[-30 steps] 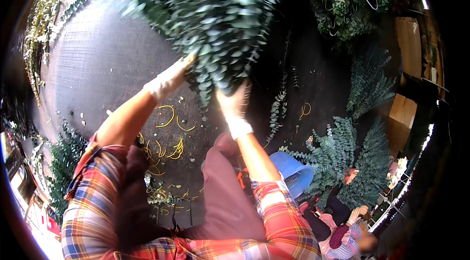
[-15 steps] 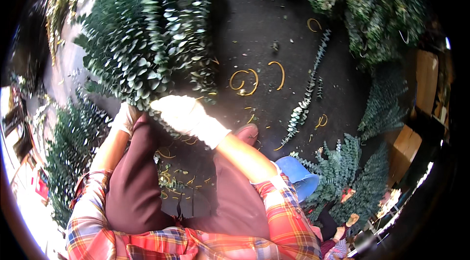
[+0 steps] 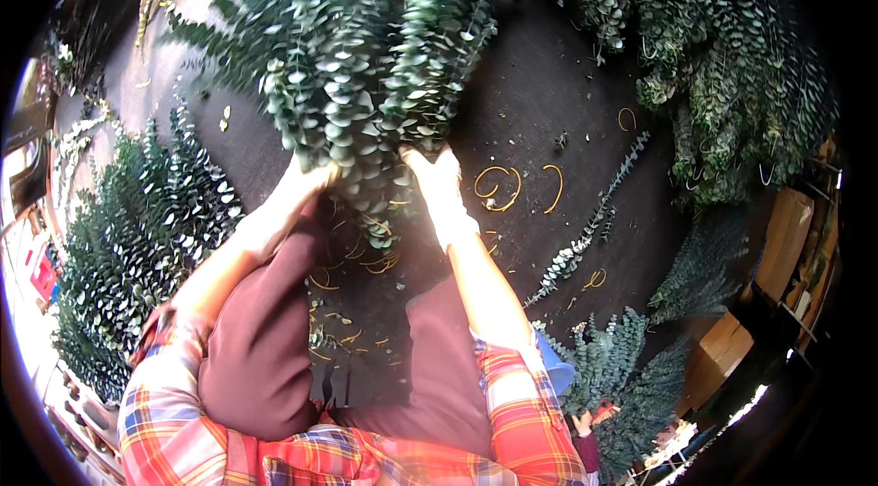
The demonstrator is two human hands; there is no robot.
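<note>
A large, full bunch of eucalyptus branches (image 3: 361, 84) with round grey-green leaves rises in front of me, its leafy tops pointing away. My left hand (image 3: 306, 180), in a pale glove, is closed round the lower left side of the bunch. On its lower right side my right hand (image 3: 436, 182), gloved too, grips with the fingers partly hidden by leaves. The bunch is held above the floor between my knees, and some leaves hang below my hands. Motion blurs its upper part.
Curled yellow strips (image 3: 498, 187) and a loose eucalyptus sprig (image 3: 585, 230) lie on the dark floor (image 3: 540, 102). Eucalyptus hangs at the far right (image 3: 722, 84); another pile (image 3: 137, 257) stands at left. Near right are a blue bucket (image 3: 555, 367), cardboard (image 3: 718, 353) and another person's hand (image 3: 583, 424).
The bunch has moved to the right, in front of my middle. My right hand has swung right, away from my left hand, which has also shifted right.
</note>
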